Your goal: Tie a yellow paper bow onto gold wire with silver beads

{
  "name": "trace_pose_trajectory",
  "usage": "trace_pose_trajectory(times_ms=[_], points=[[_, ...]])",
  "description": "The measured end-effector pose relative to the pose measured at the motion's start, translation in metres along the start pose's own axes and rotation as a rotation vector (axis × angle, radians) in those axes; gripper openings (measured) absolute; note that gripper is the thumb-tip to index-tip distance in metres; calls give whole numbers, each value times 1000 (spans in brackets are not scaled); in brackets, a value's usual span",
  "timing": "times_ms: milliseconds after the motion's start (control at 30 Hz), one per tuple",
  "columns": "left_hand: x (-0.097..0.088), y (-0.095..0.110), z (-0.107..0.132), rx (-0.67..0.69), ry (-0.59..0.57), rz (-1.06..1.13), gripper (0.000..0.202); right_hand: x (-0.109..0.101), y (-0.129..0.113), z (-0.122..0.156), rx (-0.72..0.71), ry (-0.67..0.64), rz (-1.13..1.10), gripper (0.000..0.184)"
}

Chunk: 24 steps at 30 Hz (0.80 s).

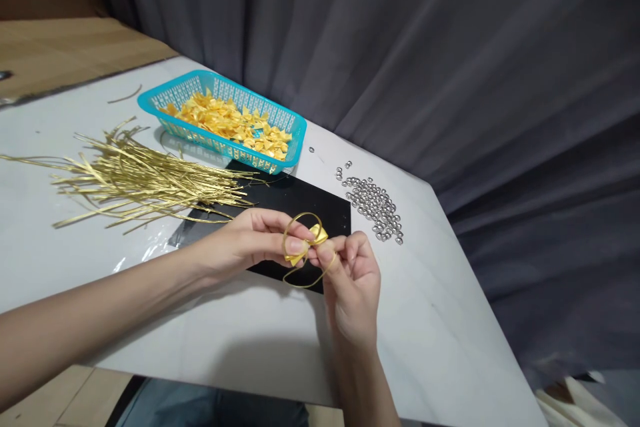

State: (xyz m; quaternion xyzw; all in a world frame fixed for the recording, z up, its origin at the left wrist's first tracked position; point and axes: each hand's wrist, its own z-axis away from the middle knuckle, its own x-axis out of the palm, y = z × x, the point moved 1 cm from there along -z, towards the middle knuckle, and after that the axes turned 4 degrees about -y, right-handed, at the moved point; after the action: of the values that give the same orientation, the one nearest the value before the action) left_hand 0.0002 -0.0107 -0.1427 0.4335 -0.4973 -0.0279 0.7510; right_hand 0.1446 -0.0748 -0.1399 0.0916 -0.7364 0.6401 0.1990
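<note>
Both of my hands meet over a black mat [280,203] on the white table [440,320]. My left hand [255,240] pinches a small yellow ribbon bow [305,243] from the left. My right hand [350,277] pinches the same bow from the right, fingers curled. A thin gold cord [300,217] loops above and below the bow between my fingers.
A turquoise basket [200,137] filled with yellow bows stands at the back. A pile of gold cords [135,180] lies to the left. Small silver beads [375,203] are scattered right of the mat. A grey curtain [450,80] hangs behind the table edge.
</note>
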Motion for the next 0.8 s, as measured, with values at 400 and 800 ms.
trace_pose_trajectory(times_ms=[400, 800], points=[[0, -2, 1, -8, -24, 1, 17, -2, 2, 1, 1, -9, 20, 35], [-2, -3, 0, 14, -27, -3, 19, -4, 5, -1, -9, -42, -9, 34]])
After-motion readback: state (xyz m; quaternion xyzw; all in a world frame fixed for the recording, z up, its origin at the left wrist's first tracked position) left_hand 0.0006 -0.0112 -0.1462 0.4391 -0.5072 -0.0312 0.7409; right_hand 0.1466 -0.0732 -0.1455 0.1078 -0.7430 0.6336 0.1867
